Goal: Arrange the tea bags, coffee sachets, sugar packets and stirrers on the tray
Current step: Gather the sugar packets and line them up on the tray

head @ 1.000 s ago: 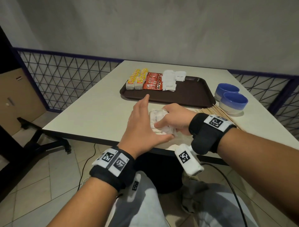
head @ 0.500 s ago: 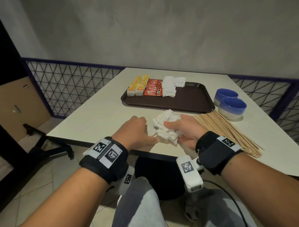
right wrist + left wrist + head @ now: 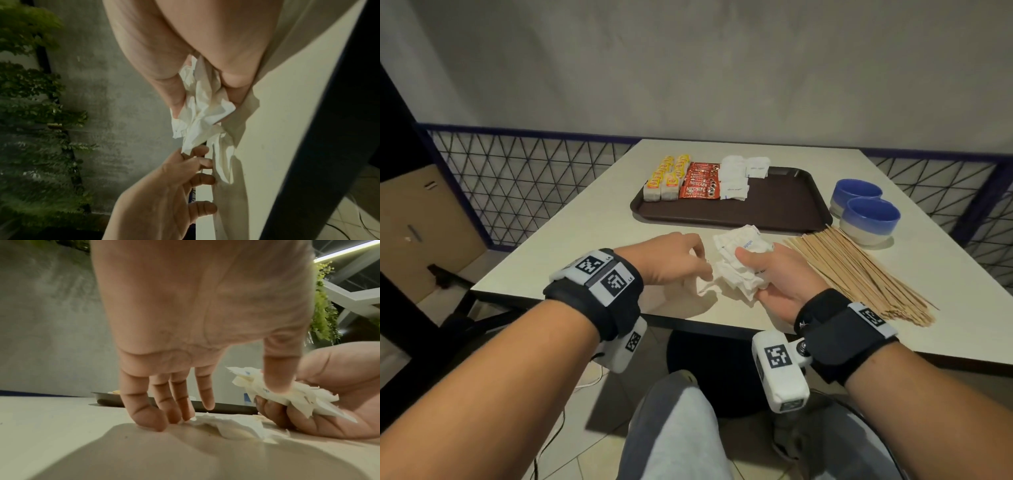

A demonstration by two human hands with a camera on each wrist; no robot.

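R hand holds sugar packets at near table edge

R hand [image 3: 779, 282] grips a bunch of sugar packets [image 3: 739, 260]; L hand [image 3: 671, 258], fingers bent, tips on a loose packet [image 3: 236, 425] on table [image 3: 585, 240]. Stirrers [image 3: 859, 270] right of it. Beyond: tray [image 3: 784, 205] w/ tea bags [image 3: 666, 178], coffee sachets [image 3: 698, 181].

Dark brown tray [image 3: 784, 209] on an off-white bench [image 3: 592, 222]. On the tray: yellow tea bags [image 3: 666, 176] with red marks, red coffee sachets [image 3: 698, 181] lettered in white, white sugar packets [image 3: 734, 178] with blue print. Beside the tray: pale tan wooden stirrers [image 3: 859, 274]; two bowls [image 3: 868, 219], blue above, grey-white below; more white, blue-printed packets [image 3: 736, 263]. Black wristbands [image 3: 599, 291] bear black-and-white square markers.
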